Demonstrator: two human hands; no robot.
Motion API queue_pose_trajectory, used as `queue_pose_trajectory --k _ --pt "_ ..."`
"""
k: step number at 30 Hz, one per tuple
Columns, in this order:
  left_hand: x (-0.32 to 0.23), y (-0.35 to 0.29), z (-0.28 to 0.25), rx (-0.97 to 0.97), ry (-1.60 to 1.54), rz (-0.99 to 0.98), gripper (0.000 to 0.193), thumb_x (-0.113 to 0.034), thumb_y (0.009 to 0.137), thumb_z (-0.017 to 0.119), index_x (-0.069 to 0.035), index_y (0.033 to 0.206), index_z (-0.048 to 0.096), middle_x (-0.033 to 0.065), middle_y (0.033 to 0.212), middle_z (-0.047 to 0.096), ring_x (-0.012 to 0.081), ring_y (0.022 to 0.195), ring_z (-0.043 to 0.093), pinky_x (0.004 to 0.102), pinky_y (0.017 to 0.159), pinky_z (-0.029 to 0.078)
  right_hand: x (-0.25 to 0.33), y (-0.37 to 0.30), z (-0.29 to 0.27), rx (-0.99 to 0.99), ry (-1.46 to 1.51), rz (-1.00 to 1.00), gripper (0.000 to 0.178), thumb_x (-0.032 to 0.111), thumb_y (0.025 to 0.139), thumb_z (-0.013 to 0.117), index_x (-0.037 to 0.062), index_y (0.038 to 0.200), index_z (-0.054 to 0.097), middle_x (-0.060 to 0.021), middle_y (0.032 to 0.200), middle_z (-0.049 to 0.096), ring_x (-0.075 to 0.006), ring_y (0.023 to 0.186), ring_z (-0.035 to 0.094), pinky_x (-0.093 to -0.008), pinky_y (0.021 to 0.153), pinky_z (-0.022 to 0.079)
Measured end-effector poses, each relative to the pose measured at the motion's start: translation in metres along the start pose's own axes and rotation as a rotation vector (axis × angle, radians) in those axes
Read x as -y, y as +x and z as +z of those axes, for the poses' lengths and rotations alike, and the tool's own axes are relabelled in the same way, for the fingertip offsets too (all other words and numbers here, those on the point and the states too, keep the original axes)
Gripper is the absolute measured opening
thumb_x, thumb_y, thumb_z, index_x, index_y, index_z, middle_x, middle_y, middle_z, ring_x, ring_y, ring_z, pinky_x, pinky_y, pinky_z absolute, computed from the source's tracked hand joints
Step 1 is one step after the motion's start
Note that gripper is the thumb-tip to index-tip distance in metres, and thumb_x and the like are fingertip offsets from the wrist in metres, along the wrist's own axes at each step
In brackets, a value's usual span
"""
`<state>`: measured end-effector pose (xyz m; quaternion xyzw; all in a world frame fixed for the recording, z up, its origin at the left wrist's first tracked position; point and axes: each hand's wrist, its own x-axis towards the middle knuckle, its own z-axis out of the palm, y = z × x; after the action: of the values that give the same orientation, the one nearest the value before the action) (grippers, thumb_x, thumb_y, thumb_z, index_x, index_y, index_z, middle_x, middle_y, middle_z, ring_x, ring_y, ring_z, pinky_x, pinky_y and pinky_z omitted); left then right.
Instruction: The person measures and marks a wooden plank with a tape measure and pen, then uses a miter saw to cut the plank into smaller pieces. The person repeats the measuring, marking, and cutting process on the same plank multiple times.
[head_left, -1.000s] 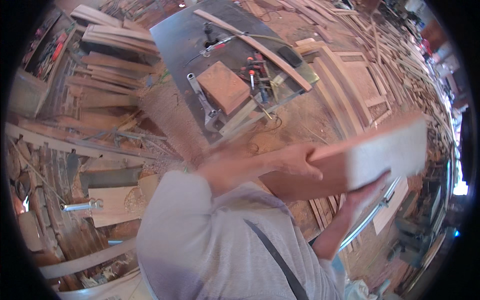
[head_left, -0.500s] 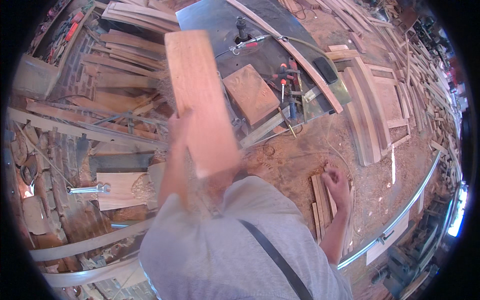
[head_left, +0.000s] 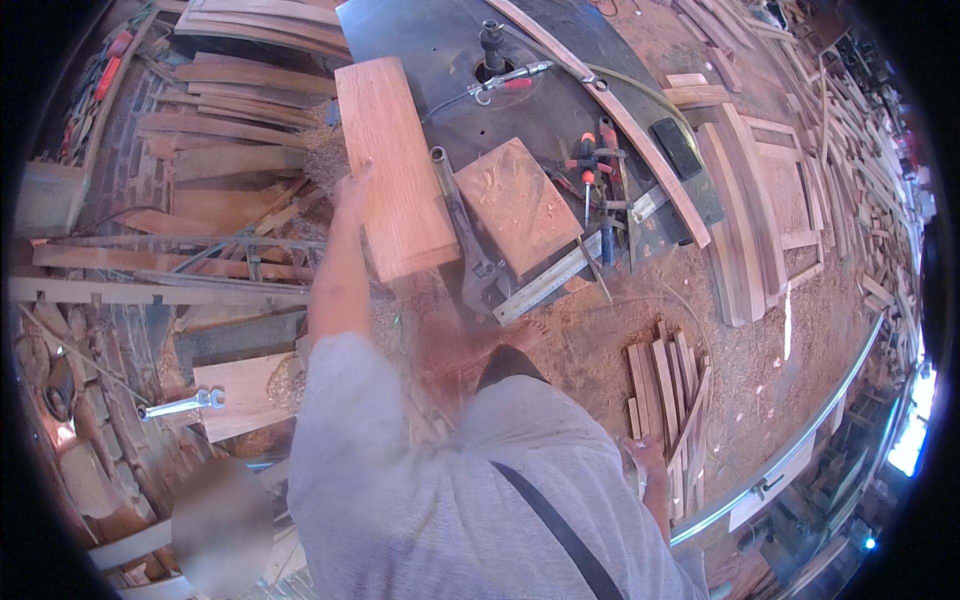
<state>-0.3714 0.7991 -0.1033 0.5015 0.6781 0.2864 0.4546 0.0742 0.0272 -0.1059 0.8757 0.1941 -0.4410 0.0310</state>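
The left hand (head_left: 352,188) grips a thick wooden plank (head_left: 398,170) by its left edge, fingers mostly hidden. The right hand (head_left: 646,458), well apart on the near right, is beside a bundle of narrow wooden strips (head_left: 660,390); whether it is closed on one, I cannot tell. The plank is a long rectangle of pale reddish-brown wood, its broad upper face flat and finely grained, its near end squared and showing its thickness. It lies at the left side of the dark metal worktop (head_left: 440,85), slanting from far left to near right; whether it rests there is unclear. Just right of it lies an adjustable wrench (head_left: 464,228), then a rectangular wooden block (head_left: 520,205) strewn with shavings. Farther right are a red-and-black screwdriver (head_left: 588,170) and a black phone (head_left: 677,147)
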Motion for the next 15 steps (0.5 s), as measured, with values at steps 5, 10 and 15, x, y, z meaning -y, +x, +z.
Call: queue_pose_trajectory --k 5,10,15 --pt "-0.002 0.031 0.008 0.106 -0.268 -0.101 0.065 -0.044 0.096 0.069 0.006 0.137 0.058 0.0206 0.138 0.062 0.0274 0.118 0.065 0.0408 0.095 0.054 0.040 -0.023 -0.002 -0.085 0.142 0.011 0.066 0.051 0.082 0.079 -0.0080 0.108 0.067 -0.0276 0.105 0.073 -0.0388 0.105 0.071 -0.0467 0.091 0.054" --pt "-0.004 0.016 0.006 0.049 -0.135 -0.055 0.054 -0.028 0.091 0.077 0.000 0.134 0.061 0.0173 0.131 0.067 0.0254 0.113 0.067 0.0409 0.092 0.056 0.054 -0.009 0.000 -0.061 0.143 0.032 0.066 0.055 0.083 0.079 -0.0055 0.106 0.067 -0.0242 0.101 0.075 -0.0358 0.098 0.073 -0.0458 0.086 0.055" --pt "-0.023 0.055 0.014 -0.030 0.006 0.041 0.053 -0.024 0.088 0.079 0.000 0.132 0.062 0.0138 0.118 0.072 0.0217 0.103 0.070 0.0368 0.090 0.056 0.088 -0.022 -0.014 -0.021 0.139 0.052 0.057 0.053 0.081 0.081 0.0001 0.102 0.070 -0.0217 0.098 0.075 -0.0336 0.095 0.073 -0.0438 0.085 0.055"
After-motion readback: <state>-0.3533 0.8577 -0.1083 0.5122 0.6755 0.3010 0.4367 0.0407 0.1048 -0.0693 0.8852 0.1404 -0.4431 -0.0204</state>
